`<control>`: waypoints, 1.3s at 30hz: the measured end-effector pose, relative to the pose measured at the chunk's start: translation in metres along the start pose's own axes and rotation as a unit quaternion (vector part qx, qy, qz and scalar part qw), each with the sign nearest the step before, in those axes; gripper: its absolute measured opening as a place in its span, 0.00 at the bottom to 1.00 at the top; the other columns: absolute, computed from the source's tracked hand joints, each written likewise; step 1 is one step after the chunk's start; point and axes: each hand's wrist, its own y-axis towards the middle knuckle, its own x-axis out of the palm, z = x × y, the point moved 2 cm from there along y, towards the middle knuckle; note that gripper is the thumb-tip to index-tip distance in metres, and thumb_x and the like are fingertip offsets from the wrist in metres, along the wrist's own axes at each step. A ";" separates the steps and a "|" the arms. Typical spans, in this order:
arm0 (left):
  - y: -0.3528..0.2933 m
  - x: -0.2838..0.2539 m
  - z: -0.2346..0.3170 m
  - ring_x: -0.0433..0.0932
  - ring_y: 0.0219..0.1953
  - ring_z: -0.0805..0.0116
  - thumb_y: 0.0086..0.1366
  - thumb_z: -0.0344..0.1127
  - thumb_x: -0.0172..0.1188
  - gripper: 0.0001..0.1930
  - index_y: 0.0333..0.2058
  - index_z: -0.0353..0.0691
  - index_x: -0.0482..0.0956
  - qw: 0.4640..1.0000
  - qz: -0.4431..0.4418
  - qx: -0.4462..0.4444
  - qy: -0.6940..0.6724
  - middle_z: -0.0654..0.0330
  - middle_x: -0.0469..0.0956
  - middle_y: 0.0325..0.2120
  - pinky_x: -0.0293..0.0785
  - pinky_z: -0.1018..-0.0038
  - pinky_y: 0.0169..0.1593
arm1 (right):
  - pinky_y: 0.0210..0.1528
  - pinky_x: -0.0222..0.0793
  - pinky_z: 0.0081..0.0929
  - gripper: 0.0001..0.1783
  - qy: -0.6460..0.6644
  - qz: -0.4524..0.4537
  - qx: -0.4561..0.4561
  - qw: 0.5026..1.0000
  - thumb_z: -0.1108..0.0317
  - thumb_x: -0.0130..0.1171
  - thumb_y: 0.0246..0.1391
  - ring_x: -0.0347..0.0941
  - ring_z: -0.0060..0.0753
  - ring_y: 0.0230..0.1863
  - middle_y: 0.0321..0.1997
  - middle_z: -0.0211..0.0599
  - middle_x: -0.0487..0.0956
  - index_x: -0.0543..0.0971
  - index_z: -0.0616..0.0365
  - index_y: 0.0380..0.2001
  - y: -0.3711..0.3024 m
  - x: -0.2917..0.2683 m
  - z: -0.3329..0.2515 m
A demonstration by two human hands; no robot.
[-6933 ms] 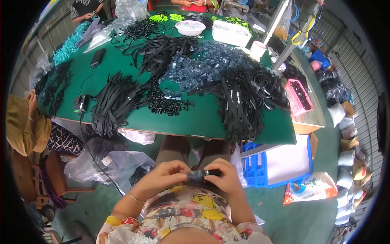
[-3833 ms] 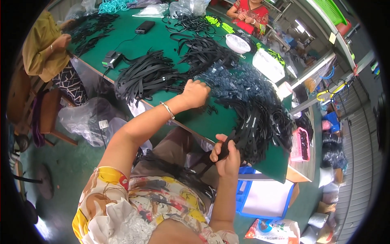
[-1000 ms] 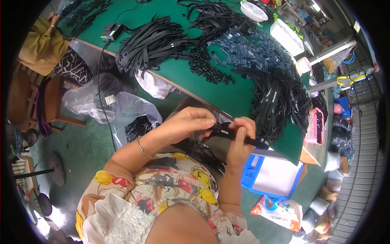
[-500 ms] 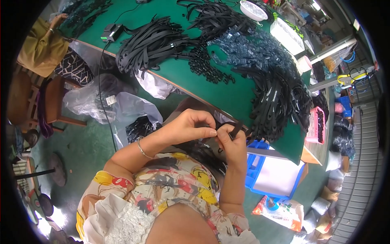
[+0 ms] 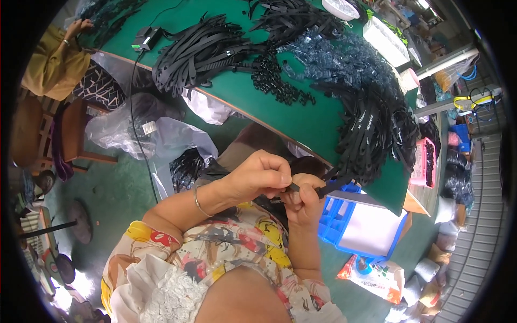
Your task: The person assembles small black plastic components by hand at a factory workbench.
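My left hand (image 5: pixel 263 173) is closed, thumb and forefinger pinching the end of a black strap (image 5: pixel 329 188) in front of my body. My right hand (image 5: pixel 303 203) is closed round the same strap just beside it, and the two hands nearly touch. From the right hand the strap runs toward a hanging bundle of black printed straps (image 5: pixel 371 134) at the table's right edge. Any small part between the fingertips is hidden. Small black plastic pieces (image 5: pixel 272 81) lie heaped on the green table (image 5: pixel 253 97), beside a larger pile of dark, shiny clear-wrapped pieces (image 5: pixel 339 56).
More black straps (image 5: pixel 199 54) lie on the left of the table near a black power adapter (image 5: pixel 146 39) with a cable. A blue compartment tray (image 5: pixel 336 220) is below the right edge. A pink basket (image 5: pixel 424 164) stands farther right. Another person's hand (image 5: pixel 79 27) works at the far left.
My hands have come slightly lower, the left turning with its fingertips on the strap end. The strap now stretches out to the right of my right hand. The whole view has shifted a little.
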 end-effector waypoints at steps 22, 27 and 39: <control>-0.007 -0.022 0.022 0.70 0.26 0.79 0.62 0.35 0.52 0.11 0.36 0.33 0.75 0.995 0.034 0.010 0.094 0.63 0.75 0.26 0.66 0.83 0.30 | 0.30 0.59 0.11 0.16 -0.228 -0.015 -0.110 0.967 0.74 0.65 0.41 0.65 0.17 0.33 0.36 0.31 0.69 0.72 0.62 0.35 0.015 -0.025 0.000; -0.011 -0.028 0.021 0.70 0.26 0.80 0.58 0.31 0.57 0.09 0.36 0.34 0.75 0.995 0.058 0.021 0.077 0.64 0.75 0.26 0.67 0.83 0.30 | 0.30 0.61 0.11 0.16 -0.208 0.025 -0.082 0.974 0.77 0.65 0.40 0.68 0.18 0.34 0.35 0.31 0.70 0.73 0.62 0.34 0.016 -0.009 -0.004; 0.000 -0.035 -0.001 0.72 0.29 0.75 0.61 0.39 0.56 0.10 0.35 0.40 0.71 0.940 0.194 0.083 -0.268 0.62 0.74 0.29 0.68 0.78 0.36 | 0.29 0.62 0.18 0.15 -0.467 -0.053 -0.057 0.881 0.77 0.60 0.44 0.65 0.23 0.27 0.30 0.35 0.71 0.73 0.62 0.38 0.015 -0.010 0.009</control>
